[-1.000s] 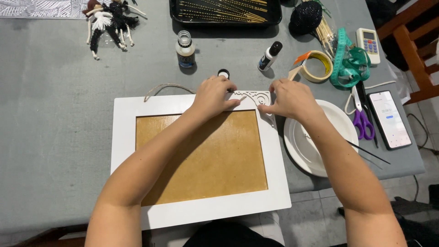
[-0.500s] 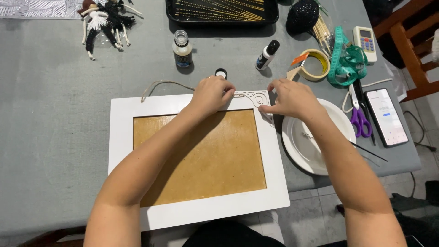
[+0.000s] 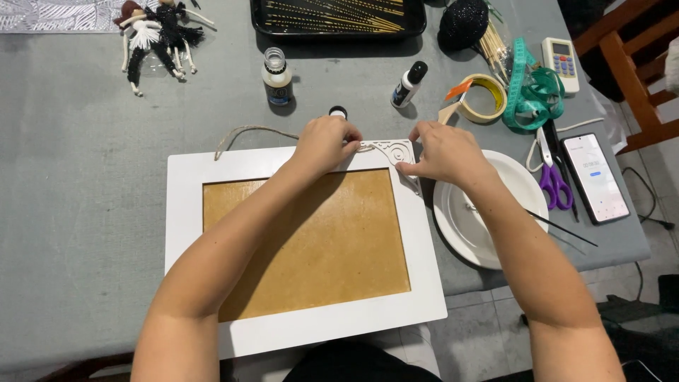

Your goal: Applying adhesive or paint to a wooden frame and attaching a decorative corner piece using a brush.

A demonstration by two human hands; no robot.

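From my remote view through the head camera, both forearms run up across a white picture frame (image 3: 304,322) with a brown backing panel, which lies flat on the grey counter (image 3: 85,163) with its long sides running left to right. At the frame's far right corner sits a white scrollwork corner ornament (image 3: 387,151), an L-shaped piece with one leg along the top rail and the other turning down the right rail. My left hand (image 3: 325,145) is curled over the top rail with its fingertips pressing on the ornament's left end; my right hand (image 3: 442,152) is bent down at the corner, fingertips pinching or pressing the ornament's right side, and I cannot tell which. The ornament lies between the two hands, touching both, and neither hand is clearly the nearer. A loop of twine (image 3: 247,133) trails off the frame's top edge to the left. Just beside the right wrist lies a white plate (image 3: 495,233) with a thin stick across it. Beyond the hands stand a small black cap (image 3: 338,112), a glass jar (image 3: 276,76) and a glue bottle (image 3: 409,83); further right are a tape roll (image 3: 488,99), purple scissors (image 3: 552,180) and a phone (image 3: 595,177). At the far edge rest a black tray (image 3: 339,18) and a doll figure (image 3: 152,35).
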